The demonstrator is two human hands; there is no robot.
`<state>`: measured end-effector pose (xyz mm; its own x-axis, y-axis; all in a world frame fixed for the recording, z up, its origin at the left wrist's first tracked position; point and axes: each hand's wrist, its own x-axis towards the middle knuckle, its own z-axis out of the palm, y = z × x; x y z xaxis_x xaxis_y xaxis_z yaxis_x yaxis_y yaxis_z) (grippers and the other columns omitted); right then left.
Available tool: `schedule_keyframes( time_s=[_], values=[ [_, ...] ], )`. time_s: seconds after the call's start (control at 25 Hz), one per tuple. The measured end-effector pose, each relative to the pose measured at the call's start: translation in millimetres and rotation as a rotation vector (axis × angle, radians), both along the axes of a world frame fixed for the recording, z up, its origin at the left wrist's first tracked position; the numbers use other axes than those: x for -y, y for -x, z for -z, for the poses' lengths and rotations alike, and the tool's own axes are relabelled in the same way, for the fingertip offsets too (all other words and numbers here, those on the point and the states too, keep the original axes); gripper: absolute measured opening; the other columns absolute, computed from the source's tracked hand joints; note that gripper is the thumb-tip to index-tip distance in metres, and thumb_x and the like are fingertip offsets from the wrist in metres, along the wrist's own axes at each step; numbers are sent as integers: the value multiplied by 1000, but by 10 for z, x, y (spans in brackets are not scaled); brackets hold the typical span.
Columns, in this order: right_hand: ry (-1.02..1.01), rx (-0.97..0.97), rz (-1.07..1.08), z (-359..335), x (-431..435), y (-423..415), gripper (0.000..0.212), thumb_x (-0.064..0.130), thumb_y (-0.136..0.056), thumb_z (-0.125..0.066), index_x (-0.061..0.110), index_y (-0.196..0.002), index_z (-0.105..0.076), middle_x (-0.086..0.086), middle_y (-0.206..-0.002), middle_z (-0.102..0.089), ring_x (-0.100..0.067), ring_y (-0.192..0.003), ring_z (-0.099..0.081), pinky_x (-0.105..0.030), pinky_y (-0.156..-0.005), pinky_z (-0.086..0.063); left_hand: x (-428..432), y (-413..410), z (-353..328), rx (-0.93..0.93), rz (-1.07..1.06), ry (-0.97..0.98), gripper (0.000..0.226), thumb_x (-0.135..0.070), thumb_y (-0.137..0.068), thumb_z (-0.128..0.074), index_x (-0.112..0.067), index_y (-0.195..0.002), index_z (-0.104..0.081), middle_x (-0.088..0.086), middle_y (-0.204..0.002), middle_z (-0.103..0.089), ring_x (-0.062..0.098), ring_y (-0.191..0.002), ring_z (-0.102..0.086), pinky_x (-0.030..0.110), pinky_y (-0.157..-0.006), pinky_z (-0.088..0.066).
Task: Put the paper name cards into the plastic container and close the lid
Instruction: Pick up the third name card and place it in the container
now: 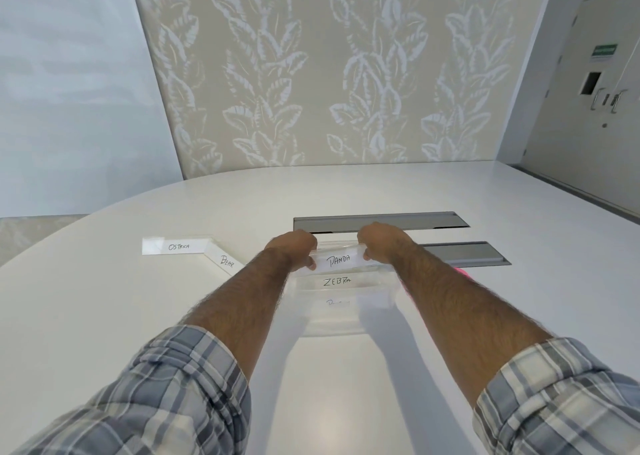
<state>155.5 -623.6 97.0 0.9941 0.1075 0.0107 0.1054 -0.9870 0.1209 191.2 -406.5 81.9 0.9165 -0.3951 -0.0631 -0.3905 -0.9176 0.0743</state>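
Pinching white paper PANDA card (339, 260) at both ends, left hand (294, 246) and right hand (384, 241) above clear plastic container (332, 326); ZEBRA card (336, 281) in, OSTRICH card (173, 246), BEAR card (227, 262) and closing to come.

A broad white rounded surface (138, 316) spreads beneath the fingers (311, 264). Just beyond them a long grey metal slot cover (381, 220) sits flush in it; a second grey cover (478, 252) lies just to their right, a small pink object (462, 272) at its near edge. Far behind the fingers rises a beige leaf-patterned wall (311, 73), a pale frosted panel (69, 91) far to their left, and a grey door (554, 115) with metal handles (604, 100) and a green sign (604, 51) far right
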Motion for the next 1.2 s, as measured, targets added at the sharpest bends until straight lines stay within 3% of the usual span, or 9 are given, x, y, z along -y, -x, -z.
schedule_keyframes(
  time_s=[0.28,0.52,0.72,1.08,1.2],
  values=[
    [58,-55,-6,259,38,-173,32,9,-88,-61,9,-121,-60,-10,-120,-64,-30,-110,-62,-38,-89,-53,188,-118,161,-72,-33,-59,32,-11,-84,-72,-10,-116,-65,6,-116,-69,32,-102,-64,33,-72,-41],
    [92,-76,-5,396,82,-267,32,10,-87,-64,9,-119,-61,-10,-117,-64,-30,-104,-64,-38,-85,-55,299,-126,211,-83,-16,-135,35,-11,-87,-72,-9,-121,-63,7,-123,-65,33,-109,-64,36,-80,-48],
    [104,-140,-17,461,46,-328,27,10,-85,-68,7,-111,-62,-10,-113,-65,-30,-100,-65,-36,-77,-53,342,-101,239,-97,16,-223,44,-15,-89,-71,-7,-131,-59,10,-130,-61,34,-116,-61,46,-93,-53],
    [151,-130,-30,590,64,-333,24,8,-87,-61,8,-110,-64,-11,-111,-67,-30,-101,-65,-33,-75,-51,392,-86,217,-121,22,-275,42,-18,-90,-71,-6,-129,-60,11,-128,-63,35,-111,-64,45,-91,-54],
    [133,-111,-30,604,64,-350,30,10,-87,-60,10,-117,-64,-10,-116,-66,-29,-105,-64,-33,-80,-52,366,-75,211,-120,28,-263,45,-20,-90,-71,-7,-131,-59,10,-129,-63,34,-112,-64,43,-89,-54]
  ],
)
